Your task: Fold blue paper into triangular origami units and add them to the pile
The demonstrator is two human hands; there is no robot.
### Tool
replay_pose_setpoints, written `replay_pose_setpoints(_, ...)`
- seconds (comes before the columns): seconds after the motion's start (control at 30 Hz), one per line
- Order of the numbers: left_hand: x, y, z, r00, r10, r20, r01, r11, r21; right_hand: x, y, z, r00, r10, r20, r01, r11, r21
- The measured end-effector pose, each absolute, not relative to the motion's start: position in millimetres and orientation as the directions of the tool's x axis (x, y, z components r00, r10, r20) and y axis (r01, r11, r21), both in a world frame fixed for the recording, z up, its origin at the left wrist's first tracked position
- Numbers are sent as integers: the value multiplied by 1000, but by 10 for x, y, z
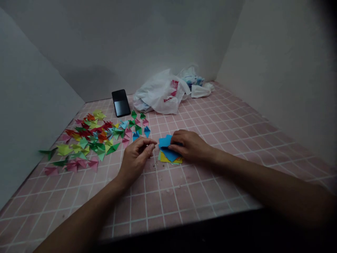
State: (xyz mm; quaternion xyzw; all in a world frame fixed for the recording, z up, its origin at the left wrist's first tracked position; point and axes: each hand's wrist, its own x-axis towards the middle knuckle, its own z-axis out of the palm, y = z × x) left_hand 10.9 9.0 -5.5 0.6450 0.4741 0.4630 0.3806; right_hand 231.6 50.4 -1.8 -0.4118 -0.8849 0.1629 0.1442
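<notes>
Touching blue paper (171, 155): right hand (190, 144), nearer, thumb and fingers over it, pinch unclear. Paper squarish, no clear long axis, 3 o'clock from left hand (134, 157), fingertips just beside, bunched, contents unclear. From paper: folded pieces (97, 146) 9 o'clock, bag (158, 89) 12.

Probably a home: pink checked tablecloth (237, 119) (phone (121, 103) on it) against plain walls (158, 38).
</notes>
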Motion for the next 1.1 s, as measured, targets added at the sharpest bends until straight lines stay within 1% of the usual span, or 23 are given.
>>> replay_pose_setpoints(0.13, 104, 100, -67, 120, 964, 236, 267, -260, 928, 2299, 477, -16, -586, 803, 109, 713, 575, -402)
replay_pose_setpoints(0.27, 101, 102, -73, 122, 965, 230, 265, -255, 930, 2291, 454, -40, -598, 792, 123, 719, 598, -354)
replay_pose_setpoints(0.47, 94, 110, -75, 122, 966, 229, 278, -255, 926, 2263, 396, -46, -665, 732, 148, 713, 681, -168)
replay_pose_setpoints(0.7, 90, 117, -82, 124, 965, 229, 284, -256, 924, 2223, 361, -88, -771, 623, 132, 630, 776, 14)
replay_pose_setpoints(0.77, 89, 117, -83, 123, 966, 226, 287, -253, 924, 2215, 362, -104, -792, 597, 124, 605, 795, 39)
replay_pose_setpoints(0.83, 88, 119, -84, 123, 967, 223, 290, -249, 924, 2218, 369, -109, -792, 598, 122, 605, 796, 21)
replay_pose_setpoints(1.0, 86, 125, -80, 126, 970, 209, 295, -238, 925, 2261, 398, -104, -730, 658, 185, 650, 752, -112)
replay_pose_setpoints(1.1, 85, 124, -77, 129, 970, 206, 299, -236, 925, 2278, 407, -112, -722, 661, 205, 645, 750, -145)
